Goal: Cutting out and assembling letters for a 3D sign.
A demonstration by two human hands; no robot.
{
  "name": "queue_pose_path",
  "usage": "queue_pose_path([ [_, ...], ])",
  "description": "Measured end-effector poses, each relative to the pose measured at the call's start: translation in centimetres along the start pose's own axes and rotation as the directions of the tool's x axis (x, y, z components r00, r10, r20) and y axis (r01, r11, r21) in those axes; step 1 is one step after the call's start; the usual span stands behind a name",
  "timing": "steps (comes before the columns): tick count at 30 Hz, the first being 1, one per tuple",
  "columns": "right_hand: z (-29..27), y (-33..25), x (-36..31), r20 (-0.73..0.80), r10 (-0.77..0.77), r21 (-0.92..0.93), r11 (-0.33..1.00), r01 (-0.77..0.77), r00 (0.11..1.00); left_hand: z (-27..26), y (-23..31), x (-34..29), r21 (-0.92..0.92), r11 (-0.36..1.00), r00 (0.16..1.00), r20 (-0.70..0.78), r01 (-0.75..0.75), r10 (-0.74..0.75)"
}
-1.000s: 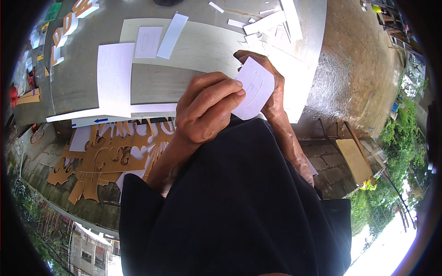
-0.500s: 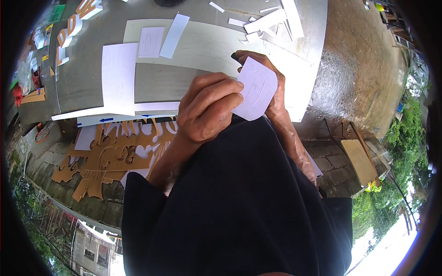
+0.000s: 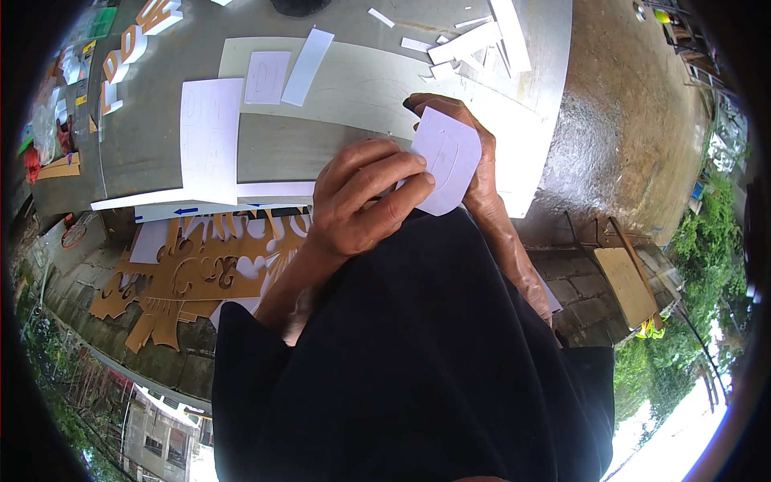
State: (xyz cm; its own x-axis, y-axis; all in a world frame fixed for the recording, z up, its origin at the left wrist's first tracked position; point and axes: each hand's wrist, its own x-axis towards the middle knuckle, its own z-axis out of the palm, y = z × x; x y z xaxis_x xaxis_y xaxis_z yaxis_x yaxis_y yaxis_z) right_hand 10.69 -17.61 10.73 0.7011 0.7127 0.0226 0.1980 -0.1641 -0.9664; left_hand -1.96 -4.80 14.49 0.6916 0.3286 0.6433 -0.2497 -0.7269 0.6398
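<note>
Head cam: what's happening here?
A person holds a small white cut-out piece in both hands over the edge of a grey table. The left hand pinches its near side; the right hand supports it from behind. White sheets and offcut strips lie on the table.

garment: loose black top (image 3: 418,361) | forearms: bare, no sleeves | hands: no gloves, no rings visible

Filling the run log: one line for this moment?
hands: left hand and right hand hold white card | place: over grey table
</note>
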Motion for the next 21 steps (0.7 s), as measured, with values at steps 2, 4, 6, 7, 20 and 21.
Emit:
queue_pose_path([
  [2, -0.1, -0.1, 0.1, 0.002, 0.018, -0.004, 1.0, -0.018, 1.0, 0.1, 0.0, -0.1, 0.016, 1.0, 1.0, 0.002, 0.003, -0.003],
  [4, -0.1, -0.2, 0.0, 0.003, 0.009, -0.02, 1.0, -0.009, 1.0, 0.2, -0.1, -0.2, 0.008, 1.0, 1.0, -0.005, 0.003, -0.003],
  [6, -0.1, -0.3, 0.1, 0.007, 0.0, -0.035, 0.999, 0.0, 1.0, 0.2, -0.2, 0.1, 0.039, 0.999, 1.0, 0.008, -0.013, 0.013],
  [7, -0.3, -0.3, 0.1, 0.049, -0.018, -0.046, 0.999, 0.02, 0.999, 0.2, -0.3, 0.2, 0.069, 0.997, 0.999, 0.022, -0.029, 0.027],
  [20, -1.2, -4.3, -0.3, 0.218, 0.575, -0.325, 0.805, -0.497, 0.789, 3.8, -5.4, -1.9, -0.293, 0.573, 0.569, -0.108, 0.765, -0.815],
  [21, -1.5, -4.5, -0.3, 0.208, 0.621, -0.277, 0.778, -0.563, 0.756, 3.6, -6.2, -2.1, -0.369, 0.494, 0.51, -0.061, 0.787, -0.858],
])
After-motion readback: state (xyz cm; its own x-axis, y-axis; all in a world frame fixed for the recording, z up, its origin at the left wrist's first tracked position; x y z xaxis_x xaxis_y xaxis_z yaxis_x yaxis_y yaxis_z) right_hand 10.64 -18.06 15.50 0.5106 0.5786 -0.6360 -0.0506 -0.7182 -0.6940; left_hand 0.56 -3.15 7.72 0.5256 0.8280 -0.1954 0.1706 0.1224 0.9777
